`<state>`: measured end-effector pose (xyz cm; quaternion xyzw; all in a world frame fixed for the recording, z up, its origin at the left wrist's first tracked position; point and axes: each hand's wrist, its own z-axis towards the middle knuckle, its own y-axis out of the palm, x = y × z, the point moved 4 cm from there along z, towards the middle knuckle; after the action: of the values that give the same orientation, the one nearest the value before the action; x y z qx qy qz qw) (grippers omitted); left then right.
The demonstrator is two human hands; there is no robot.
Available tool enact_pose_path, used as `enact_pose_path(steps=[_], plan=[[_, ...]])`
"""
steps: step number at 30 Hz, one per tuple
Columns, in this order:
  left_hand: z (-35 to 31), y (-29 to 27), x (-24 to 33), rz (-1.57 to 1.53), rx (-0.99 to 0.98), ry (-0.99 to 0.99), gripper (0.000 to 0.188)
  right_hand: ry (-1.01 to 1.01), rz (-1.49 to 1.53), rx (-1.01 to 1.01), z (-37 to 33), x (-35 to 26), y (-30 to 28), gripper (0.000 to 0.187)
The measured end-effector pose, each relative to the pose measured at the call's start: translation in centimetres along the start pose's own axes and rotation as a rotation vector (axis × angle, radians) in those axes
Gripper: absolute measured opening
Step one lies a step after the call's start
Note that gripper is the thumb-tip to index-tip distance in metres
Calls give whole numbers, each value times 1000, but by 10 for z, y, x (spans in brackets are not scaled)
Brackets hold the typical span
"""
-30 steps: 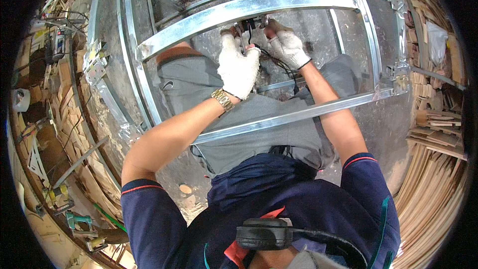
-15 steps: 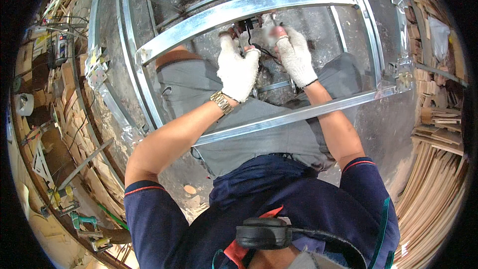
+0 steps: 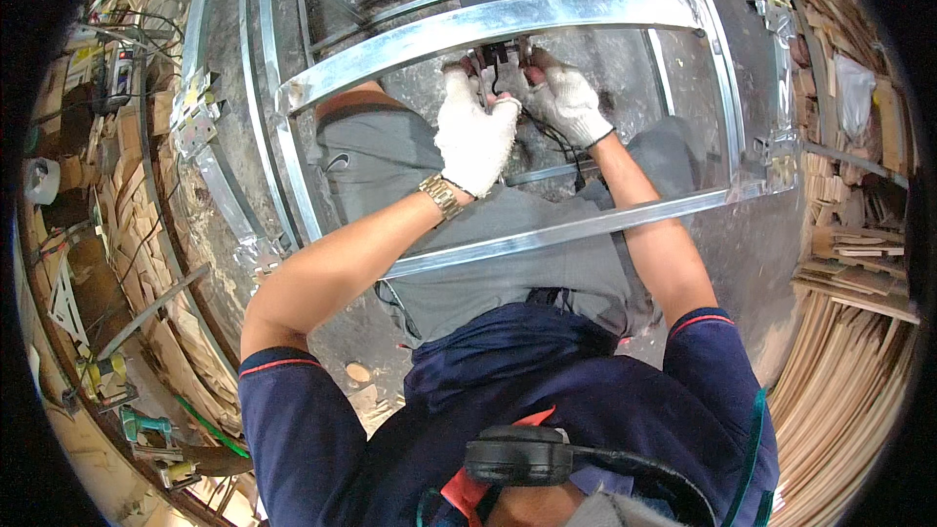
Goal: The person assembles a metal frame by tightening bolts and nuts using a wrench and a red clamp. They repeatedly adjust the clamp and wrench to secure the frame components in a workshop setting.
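Note:
My left hand (image 3: 474, 137), in a white knit glove with bare fingertips, is closed just below the metal frame's curved crossbar (image 3: 508, 20). A thin grey metal piece shows between its fingers, too small to name. Opposite it, my right hand (image 3: 569, 100), gloved the same way, has its fingers closed and its fingertips turned in toward a small black fitting (image 3: 500, 52) under the bar. What those fingers hold is hidden. From the fitting a black cable (image 3: 495, 76) hangs between my hands, and more black cable (image 3: 552, 140) trails beneath the right one.
My legs are inside the welded frame, with its near rail (image 3: 566, 230) crossing above my lap. Wood strips (image 3: 839, 410) are piled at the right. On the left lie offcuts, a teal power tool (image 3: 146, 426) and a roll of tape (image 3: 42, 182).
My right hand has moved left to the fitting, its fingers now turned inward. My left hand stays closed at nearly the same place. The whole view has shifted slightly.

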<state>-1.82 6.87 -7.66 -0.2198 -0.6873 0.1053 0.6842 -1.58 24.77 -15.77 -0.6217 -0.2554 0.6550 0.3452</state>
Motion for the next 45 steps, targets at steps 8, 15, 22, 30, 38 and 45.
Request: enact_pose_path(steps=[8,15,22,30,38,45], plan=[[-2,-1,-2,-28,12,-50,38,527,781,-242,-27,-66,-53,41],[0,2,-5,-144,-24,-39,44,277,668,-45,-22,-62,-51,39],[-4,0,0,-50,-5,-67,40,34,46,-173,2,-12,-27,36],[-2,0,1,29,29,-31,43,-61,21,-123,20,-2,-6,44],[-3,-4,11,67,-7,-117,36,113,143,-149,-7,-39,-27,30],[-4,-4,13,29,21,-67,36,181,376,157,-28,-63,-39,37]])
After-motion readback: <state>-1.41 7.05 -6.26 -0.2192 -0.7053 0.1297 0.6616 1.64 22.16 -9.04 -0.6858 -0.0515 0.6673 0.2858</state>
